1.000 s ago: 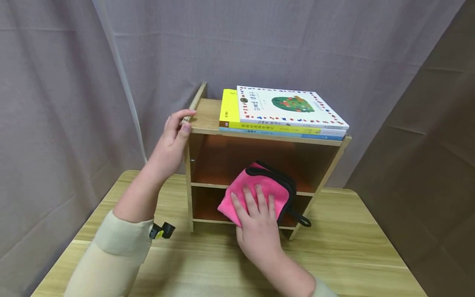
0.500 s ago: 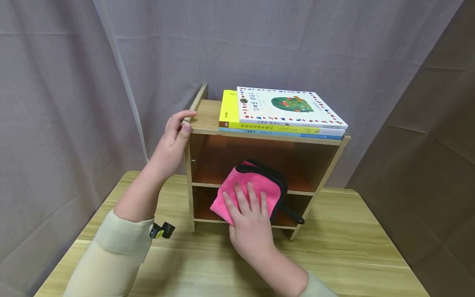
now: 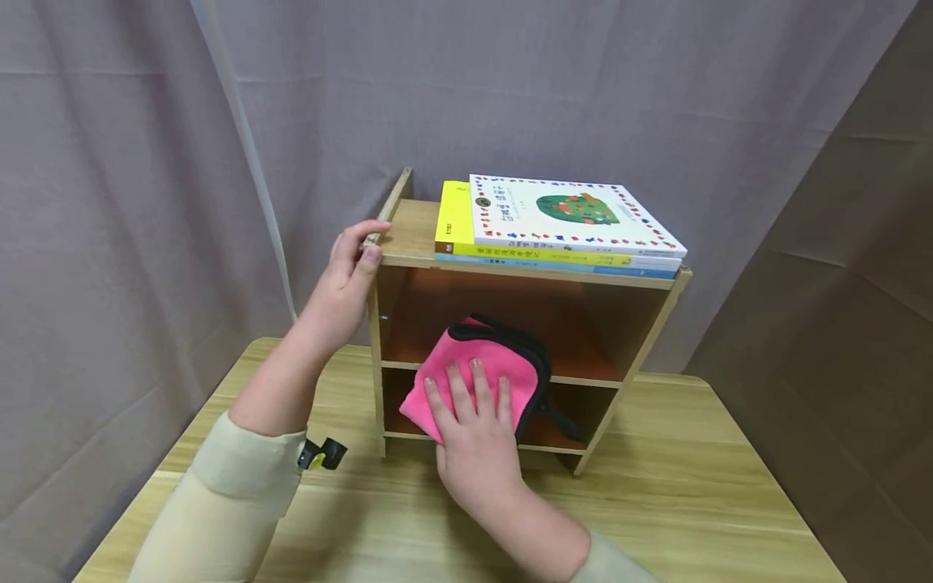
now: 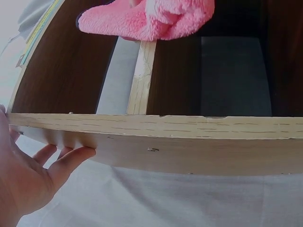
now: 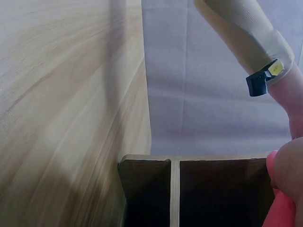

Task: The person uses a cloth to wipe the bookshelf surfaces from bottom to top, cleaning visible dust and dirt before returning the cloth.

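"Wood-grained tabletop (image 3: 656,486); wooden shelf (image 3: 410,232) upright on it; pink cloth (image 3: 521,363) across its front. Why hold it so?"
"I curl my left grip (image 3: 339,289) round a top corner, probably for steadiness; my right grip (image 3: 475,452) lies flat on the cloth, fingers spread."
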A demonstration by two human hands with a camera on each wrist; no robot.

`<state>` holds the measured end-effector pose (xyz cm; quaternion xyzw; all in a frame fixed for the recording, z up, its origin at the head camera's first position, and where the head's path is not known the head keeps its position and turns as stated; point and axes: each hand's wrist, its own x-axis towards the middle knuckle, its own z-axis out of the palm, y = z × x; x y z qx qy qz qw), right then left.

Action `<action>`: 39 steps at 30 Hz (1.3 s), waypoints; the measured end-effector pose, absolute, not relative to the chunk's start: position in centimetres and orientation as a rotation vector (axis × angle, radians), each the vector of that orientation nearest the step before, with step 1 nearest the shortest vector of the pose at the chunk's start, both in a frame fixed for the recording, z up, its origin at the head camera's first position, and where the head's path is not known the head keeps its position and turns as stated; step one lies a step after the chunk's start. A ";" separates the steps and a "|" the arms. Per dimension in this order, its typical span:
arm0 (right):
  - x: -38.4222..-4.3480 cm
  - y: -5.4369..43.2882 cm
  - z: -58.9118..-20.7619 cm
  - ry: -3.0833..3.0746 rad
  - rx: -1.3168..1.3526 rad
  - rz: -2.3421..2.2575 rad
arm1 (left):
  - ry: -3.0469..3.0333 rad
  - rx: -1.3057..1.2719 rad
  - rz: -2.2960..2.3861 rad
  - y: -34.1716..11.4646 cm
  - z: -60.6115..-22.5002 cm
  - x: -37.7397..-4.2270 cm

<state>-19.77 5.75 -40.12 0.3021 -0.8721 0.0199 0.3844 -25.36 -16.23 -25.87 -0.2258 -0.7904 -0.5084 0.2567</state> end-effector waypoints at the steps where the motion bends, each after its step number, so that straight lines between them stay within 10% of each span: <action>1: -19.8 5.6 -40.1 -2.219 0.771 0.048 | -2.144 -0.613 -1.380 -16.2 -25.9 -25.3; 39: -20.4 1.7 -40.2 -2.162 0.858 0.081 | -2.177 -0.650 -1.331 -16.7 -25.6 -25.3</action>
